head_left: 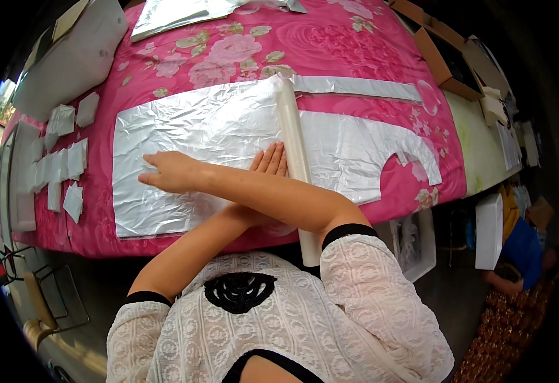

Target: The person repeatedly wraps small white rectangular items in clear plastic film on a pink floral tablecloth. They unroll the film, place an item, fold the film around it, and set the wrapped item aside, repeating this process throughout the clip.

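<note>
Arms crossed, the right hand (171, 171) lies flat with fingers spread wide, holding nothing, pressed on a sheet of silver foil (183, 127). The left hand (270, 159) lies just beside it, fingers straight and together, its fingertips touching a pale roll (295, 147) that stands across the sheet. The work in hand appears to be smoothing the foil flat against the roll. Any further pass likely calls for even palm pressure, so the thin sheet neither creases nor tears. Past the roll, a foil piece with a curved cut-out (369, 153) and 1 narrow foil strip (356, 88) rest on the pink floral cover (356, 45). Beyond the right hand, small white squares (68, 159) line the table edge.
</note>
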Tool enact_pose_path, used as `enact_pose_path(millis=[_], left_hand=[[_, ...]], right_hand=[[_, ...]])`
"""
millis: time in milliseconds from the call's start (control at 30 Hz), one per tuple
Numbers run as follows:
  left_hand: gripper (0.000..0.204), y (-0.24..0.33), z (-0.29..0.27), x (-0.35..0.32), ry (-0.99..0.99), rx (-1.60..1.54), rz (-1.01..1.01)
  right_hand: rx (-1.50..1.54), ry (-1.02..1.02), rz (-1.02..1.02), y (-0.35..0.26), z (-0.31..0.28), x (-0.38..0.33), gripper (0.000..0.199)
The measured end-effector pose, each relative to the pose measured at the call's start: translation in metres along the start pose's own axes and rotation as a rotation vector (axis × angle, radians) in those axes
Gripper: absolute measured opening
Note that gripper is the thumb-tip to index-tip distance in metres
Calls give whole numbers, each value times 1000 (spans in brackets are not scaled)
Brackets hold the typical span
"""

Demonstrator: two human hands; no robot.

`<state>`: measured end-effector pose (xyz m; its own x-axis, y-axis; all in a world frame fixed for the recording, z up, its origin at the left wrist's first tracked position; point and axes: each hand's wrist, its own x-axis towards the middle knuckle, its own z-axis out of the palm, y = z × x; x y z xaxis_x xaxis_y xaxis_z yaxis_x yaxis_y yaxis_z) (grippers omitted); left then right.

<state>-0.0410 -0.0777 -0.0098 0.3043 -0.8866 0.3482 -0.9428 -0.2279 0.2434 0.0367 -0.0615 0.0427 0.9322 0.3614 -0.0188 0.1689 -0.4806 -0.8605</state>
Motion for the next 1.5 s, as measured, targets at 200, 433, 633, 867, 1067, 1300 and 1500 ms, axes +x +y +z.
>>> enact_pose_path(millis=[200,433,633,867,1067,1300,1500], left_hand=[[70,-1,-9,-8,116,-95,-71],[65,-21,-71,-47,97,-359,-119],[53,-56,-126,-97,193,-280,-332],[42,-88,-165,-183,501,-646,-765],[42,-58,-177,-255,525,-703,-961],[51,-31,-158,-267,335,-478,-1242],[71,-36,-146,-260,411,-724,-1155]], right_hand=[[-23,223,-361,-11,-39,-82,44],[-643,307,-190,64,-123,-233,47],[-587,112,-327,58,-74,-172,61],[342,-358,-620,-65,12,-59,44],[-349,157,-640,-28,3,3,44],[-566,70,-565,-17,87,65,52],[-200,645,-227,-24,133,82,62]])
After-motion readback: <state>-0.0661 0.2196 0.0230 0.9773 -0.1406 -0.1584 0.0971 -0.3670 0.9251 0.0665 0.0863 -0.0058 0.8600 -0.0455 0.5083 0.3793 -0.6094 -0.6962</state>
